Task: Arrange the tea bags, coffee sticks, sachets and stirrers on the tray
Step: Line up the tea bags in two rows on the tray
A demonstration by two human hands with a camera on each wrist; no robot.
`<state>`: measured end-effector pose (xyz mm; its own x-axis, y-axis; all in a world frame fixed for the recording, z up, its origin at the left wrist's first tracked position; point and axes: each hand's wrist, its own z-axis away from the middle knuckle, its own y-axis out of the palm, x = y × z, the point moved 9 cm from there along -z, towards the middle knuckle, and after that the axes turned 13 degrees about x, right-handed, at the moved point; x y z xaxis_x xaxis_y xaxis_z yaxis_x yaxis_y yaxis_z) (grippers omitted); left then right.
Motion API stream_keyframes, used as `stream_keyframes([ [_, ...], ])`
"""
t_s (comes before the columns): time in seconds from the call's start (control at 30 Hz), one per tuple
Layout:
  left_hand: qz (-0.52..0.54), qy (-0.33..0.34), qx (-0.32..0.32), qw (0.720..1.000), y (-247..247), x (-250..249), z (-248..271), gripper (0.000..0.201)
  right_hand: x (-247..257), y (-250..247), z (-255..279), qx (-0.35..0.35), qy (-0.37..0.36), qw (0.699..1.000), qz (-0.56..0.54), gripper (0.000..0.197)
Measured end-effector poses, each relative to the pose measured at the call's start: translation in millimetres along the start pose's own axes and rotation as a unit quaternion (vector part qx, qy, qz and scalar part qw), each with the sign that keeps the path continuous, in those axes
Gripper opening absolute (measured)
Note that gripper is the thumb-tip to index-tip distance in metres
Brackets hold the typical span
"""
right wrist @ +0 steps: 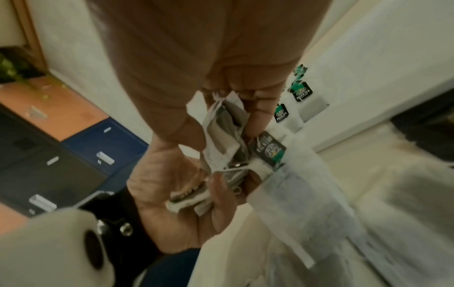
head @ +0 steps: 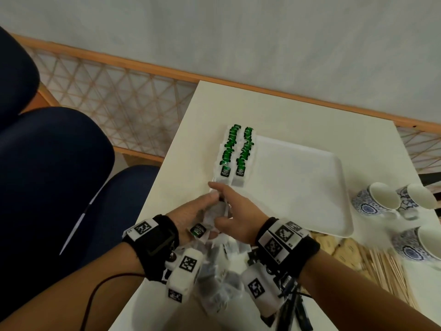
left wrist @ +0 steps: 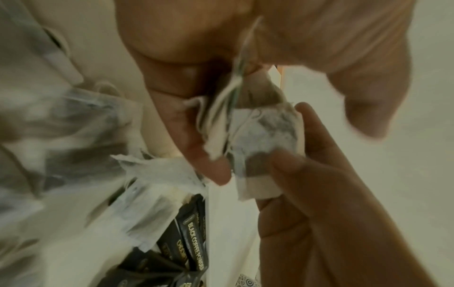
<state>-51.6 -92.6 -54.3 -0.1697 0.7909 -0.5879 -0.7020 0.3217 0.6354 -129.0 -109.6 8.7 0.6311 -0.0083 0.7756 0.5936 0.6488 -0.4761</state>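
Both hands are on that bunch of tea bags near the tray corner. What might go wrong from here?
1. Strings look tangled in the bunch of tea bags that the left hand and right hand hold; pulling one bag free may drag others or tear the paper.
2. Both hands work close to the two tea bag rows on the tray, so a sweep could knock them askew.

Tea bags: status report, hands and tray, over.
Left hand and right hand both pinch a bunch of tea bags near the tray. Two rows of tea bags laid on its left. Strings tangled, nothing else blocking.
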Motion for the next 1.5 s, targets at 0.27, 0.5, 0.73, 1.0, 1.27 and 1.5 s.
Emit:
stream_keyframes([
  [0.27,-0.049,0.031,-0.073,0.996,-15,-13,-2,0.006,-17,-34,0,-0.069,-0.012,0.995,-0.069,0.042],
  [0.5,0.001,0.062,-0.126,0.99,-33,-11,4,0.008,-41,-78,0,-0.137,0.038,0.99,0.011,0.033],
  [0.73,0.028,0.114,-0.129,0.985,-34,-18,7,0.011,-56,-100,-19,-0.138,0.087,0.982,0.098,0.02],
  [1.0,-0.026,0.101,-0.177,0.979,-34,-21,6,0.038,-51,-95,-9,-0.137,0.065,0.988,-0.033,0.028],
  [1.27,-0.055,0.1,-0.123,0.986,-26,-46,0,0.009,-55,-99,-16,-0.077,0.116,0.973,0.186,0.043],
  [1.5,-0.058,0.086,-0.15,0.983,-42,-52,-8,0.006,-37,-107,-19,-0.12,0.072,0.941,0.309,0.025],
])
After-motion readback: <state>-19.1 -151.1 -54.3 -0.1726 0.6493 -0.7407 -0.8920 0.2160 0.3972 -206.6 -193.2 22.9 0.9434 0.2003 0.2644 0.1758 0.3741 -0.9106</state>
